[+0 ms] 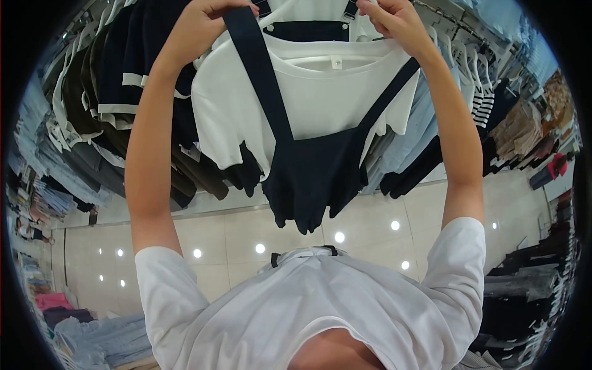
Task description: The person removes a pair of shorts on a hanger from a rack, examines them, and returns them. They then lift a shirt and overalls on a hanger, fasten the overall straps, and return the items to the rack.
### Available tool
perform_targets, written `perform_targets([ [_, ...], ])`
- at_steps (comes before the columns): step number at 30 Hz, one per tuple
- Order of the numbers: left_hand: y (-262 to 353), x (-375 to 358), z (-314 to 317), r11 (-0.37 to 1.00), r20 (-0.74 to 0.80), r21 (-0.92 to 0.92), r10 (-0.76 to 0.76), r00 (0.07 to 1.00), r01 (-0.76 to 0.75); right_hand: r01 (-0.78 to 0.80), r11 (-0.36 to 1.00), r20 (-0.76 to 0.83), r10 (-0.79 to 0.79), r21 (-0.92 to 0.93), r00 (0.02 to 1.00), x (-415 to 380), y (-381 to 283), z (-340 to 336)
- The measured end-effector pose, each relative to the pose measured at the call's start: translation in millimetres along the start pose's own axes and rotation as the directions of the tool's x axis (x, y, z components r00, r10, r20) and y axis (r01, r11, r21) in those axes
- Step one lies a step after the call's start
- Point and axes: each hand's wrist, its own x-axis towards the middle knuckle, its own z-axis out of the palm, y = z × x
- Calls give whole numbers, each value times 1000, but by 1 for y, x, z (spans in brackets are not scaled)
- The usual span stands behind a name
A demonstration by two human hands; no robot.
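A white short-sleeved shirt (333,86) hangs in front of me, with a navy pinafore dress (317,166) layered over it. My left hand (216,13) is closed around the pinafore's wide strap, pulled up at the shirt's shoulder. At the opposite shoulder my right hand (398,23) has its fingers pinched together. The second strap (388,92) runs up and disappears behind my right wrist, so what those fingers grip is hidden. Directly behind, between my hands, another white top with a dark bib (307,31) and buckled straps shows.
Dark garments with white trim (120,74) crowd the rack on the left. Light blue and striped clothes (483,108) hang on white hangers to the right. Below lies a glossy tiled floor (209,237) reflecting lights. Folded jeans (105,339) lie at lower left; dark clothing (518,308) is at lower right.
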Motion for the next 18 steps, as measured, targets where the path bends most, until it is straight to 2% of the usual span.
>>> perform_targets([
  [1,-17,-4,-1,997,54,50,62,997,-65,0,999,-10,0,38,1000,0,0,0],
  [4,-44,-17,8,998,85,-50,-25,996,29,-2,997,-26,4,72,1000,4,5,-4],
  [5,-49,-21,8,995,94,30,-93,991,90,-4,998,-30,6,70,1000,6,7,-6],
  [7,-55,-40,16,999,74,-41,0,997,3,1,999,-55,1,40,998,10,12,-8],
  [9,-71,-57,30,965,-2,-244,-99,995,96,-5,999,-87,1,-44,996,15,15,-8],
  [10,-78,-62,42,920,-79,-359,-197,977,157,21,997,-94,-27,-68,995,18,19,-6],
  [13,-82,-66,74,707,-199,-664,-482,853,244,67,993,-118,-78,-94,990,26,32,-5],
  [15,-86,-73,83,612,-183,-748,-562,807,257,59,998,-131,-63,-38,989,29,34,-5],
  [18,-89,-91,86,538,-144,-798,-607,781,271,-3,996,-169,-12,-90,986,34,35,-7],
])
